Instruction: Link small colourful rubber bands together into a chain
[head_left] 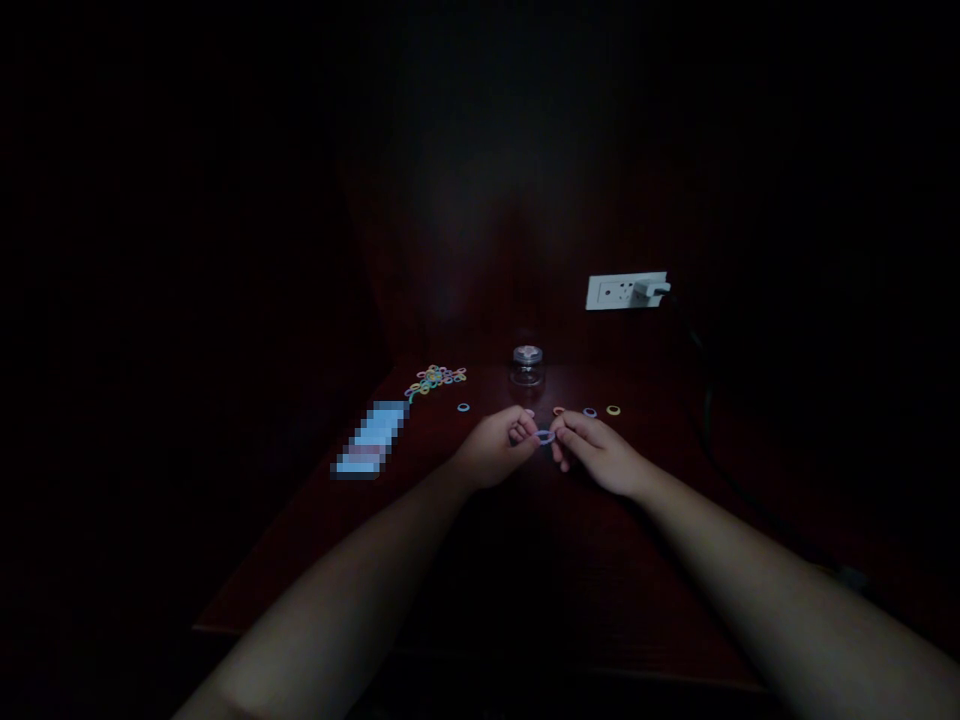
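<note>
Between my two hands is a small pale purple hair tie (544, 437), a ring pinched at its opposite sides. My left hand (501, 445) grips its left side between thumb and fingers. On the right side, the fingertips of my right hand (596, 450) close on it. Just beyond my hands, single hair ties lie in a loose row: a blue one (463, 407), a pink one (529, 413) partly hidden by my left hand, an orange one (559, 411), a purple one (590, 412) and a yellow one (613, 410).
A pile of coloured hair ties (433, 378) lies at the back left of the dark red table (315, 560). Nearer is a pixelated, lit phone-like rectangle (371, 440). A clear lidded jar (528, 367) stands at the back. A wall socket (619, 291) holds a plug with a cable (707, 400).
</note>
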